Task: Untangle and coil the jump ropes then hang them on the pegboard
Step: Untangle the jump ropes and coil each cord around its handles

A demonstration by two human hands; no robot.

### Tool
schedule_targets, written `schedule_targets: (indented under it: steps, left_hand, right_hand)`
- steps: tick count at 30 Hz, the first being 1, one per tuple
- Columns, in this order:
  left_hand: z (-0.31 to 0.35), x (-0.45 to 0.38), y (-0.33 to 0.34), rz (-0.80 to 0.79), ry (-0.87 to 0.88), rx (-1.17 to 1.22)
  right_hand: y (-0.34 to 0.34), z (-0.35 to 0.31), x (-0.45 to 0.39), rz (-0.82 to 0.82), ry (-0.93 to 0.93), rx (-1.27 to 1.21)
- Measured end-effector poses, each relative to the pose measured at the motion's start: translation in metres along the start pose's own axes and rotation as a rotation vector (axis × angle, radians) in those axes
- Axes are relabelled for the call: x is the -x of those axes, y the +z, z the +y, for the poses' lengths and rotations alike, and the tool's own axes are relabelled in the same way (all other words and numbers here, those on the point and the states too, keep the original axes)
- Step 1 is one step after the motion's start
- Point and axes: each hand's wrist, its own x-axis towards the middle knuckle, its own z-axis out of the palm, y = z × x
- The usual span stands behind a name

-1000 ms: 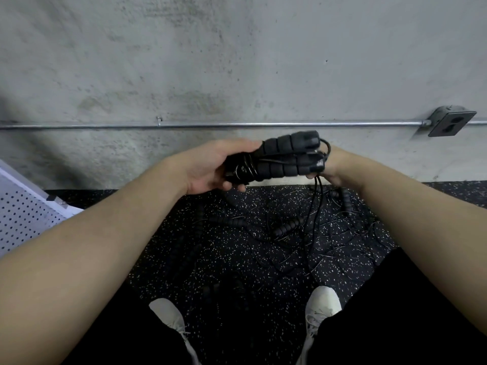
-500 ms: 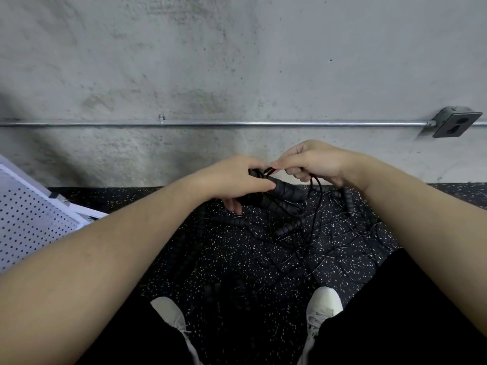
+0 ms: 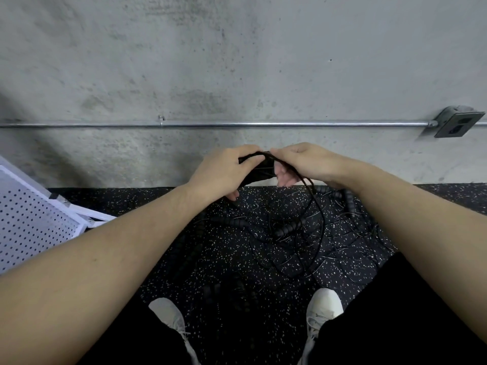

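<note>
Your left hand [image 3: 224, 172] grips the handles [image 3: 259, 171], right hand [image 3: 303, 160] pinches the cord [image 3: 313, 204]; yank it and the floor tangle [image 3: 290, 227] probably knots tighter.

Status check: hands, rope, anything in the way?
Left hand grips the jump rope handles. Right hand pinches the cord. More ropes tangled on floor. Pegboard far left, nothing hung.

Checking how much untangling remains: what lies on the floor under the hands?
Under the hands, black ropes lie tangled on the speckled floor, with ribbed handles among them. How many ropes there are cannot be told; the forearms cover the sides of the pile.
</note>
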Motion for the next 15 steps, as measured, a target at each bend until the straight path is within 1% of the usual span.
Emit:
schedule_targets:
  steps: [3, 5, 8, 10, 12, 13, 15]
  left_hand:
    - [0.002, -0.001, 0.000, 0.013, -0.047, 0.173]
    - [0.004, -0.003, -0.001, 0.066, -0.076, 0.293]
    - [0.006, -0.007, -0.002, 0.159, -0.101, 0.402]
    - [0.008, -0.008, -0.004, 0.181, -0.088, 0.502]
    - [0.011, -0.007, -0.006, 0.187, -0.072, 0.546]
    - [0.013, -0.006, -0.007, 0.183, -0.072, 0.563]
    - [0.015, -0.003, -0.008, 0.164, -0.085, 0.626]
  right_hand:
    - [0.004, -0.005, 0.002, 0.026, -0.065, -0.064]
    - [0.012, -0.010, 0.004, 0.020, -0.071, -0.146]
    - [0.021, -0.015, 0.006, -0.048, 0.017, -0.357]
    - [0.022, -0.018, 0.007, -0.150, 0.078, -0.477]
    - [0.021, -0.020, 0.008, -0.236, 0.081, -0.589]
    - [0.020, -0.022, 0.008, -0.241, 0.077, -0.649]
    - [0.018, -0.023, 0.008, -0.195, 0.089, -0.744]
